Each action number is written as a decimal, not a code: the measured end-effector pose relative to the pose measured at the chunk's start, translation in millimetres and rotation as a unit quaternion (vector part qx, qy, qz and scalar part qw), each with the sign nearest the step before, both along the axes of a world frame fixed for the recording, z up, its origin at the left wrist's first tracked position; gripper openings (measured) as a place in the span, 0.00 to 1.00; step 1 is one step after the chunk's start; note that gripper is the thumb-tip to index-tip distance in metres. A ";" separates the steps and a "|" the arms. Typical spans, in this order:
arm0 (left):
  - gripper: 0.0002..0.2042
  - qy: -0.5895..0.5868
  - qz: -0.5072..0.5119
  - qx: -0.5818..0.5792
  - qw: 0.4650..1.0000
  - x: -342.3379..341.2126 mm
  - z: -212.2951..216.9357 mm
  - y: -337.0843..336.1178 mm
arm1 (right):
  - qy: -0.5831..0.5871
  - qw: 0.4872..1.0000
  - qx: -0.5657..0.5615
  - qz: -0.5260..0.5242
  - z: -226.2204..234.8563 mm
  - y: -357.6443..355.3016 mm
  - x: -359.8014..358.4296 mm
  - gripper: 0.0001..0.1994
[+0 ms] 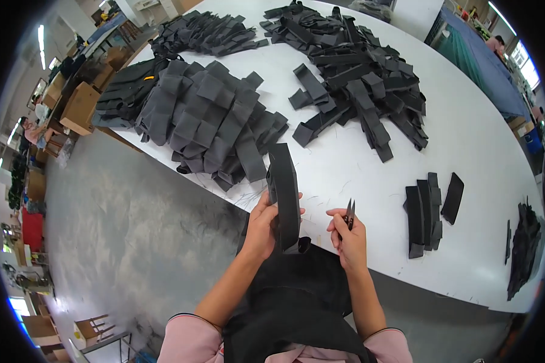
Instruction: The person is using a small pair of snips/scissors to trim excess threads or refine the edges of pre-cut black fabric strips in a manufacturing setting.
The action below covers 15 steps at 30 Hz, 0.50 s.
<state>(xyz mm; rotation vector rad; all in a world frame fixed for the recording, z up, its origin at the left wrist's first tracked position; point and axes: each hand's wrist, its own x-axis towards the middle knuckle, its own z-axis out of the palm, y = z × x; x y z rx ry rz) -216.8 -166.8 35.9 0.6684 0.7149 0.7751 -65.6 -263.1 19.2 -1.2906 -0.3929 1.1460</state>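
Workshop floor (121,206) fills the left of the frame, cardboard boxes (80,110) upper left; white tabletop (369,187) runs from top centre to right. Dark fabric pile (206,118) upper left of centre, second pile (369,78) upper right of centre, small stack of strips (427,215) at right. Loose threads (251,196) near the tabletop edge.

Left grip (263,225) closed round a black strip (289,202), centre of frame; right grip (350,239) wrapped on small scissors (349,216), tips up, just right of the strip and apart from it.

Step looks like snipping stray threads, my read. To do it well: hold the strip taut, turn its edge toward the blades, cut close without nicking cloth, keep the left fingertips clear of the tips.

Strip runs lengthwise up the frame, held around its middle: thumb side at left, fingertips showing past the right edge, upper end free above the grip, lower end hanging over the lap. Fingers behind it hidden, so exact hold is uncertain.
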 end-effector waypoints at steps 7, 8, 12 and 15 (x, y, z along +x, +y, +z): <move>0.18 0.171 0.011 0.159 0.972 0.9 -14.7 -13.2 | -0.168 0.979 0.097 0.063 18.1 36.5 -34.5 0.14; 0.18 0.171 0.008 0.156 0.973 0.3 -15.0 -13.3 | -0.168 0.979 0.094 0.062 15.8 41.0 -36.2 0.14; 0.21 0.179 0.025 0.128 0.975 -1.6 -20.3 -12.9 | -0.064 0.994 0.045 0.076 -2.1 48.5 -38.1 0.17; 0.24 0.209 0.016 0.183 0.961 1.8 -28.7 -18.2 | -0.142 0.987 0.079 -0.003 -7.7 55.5 -54.8 0.12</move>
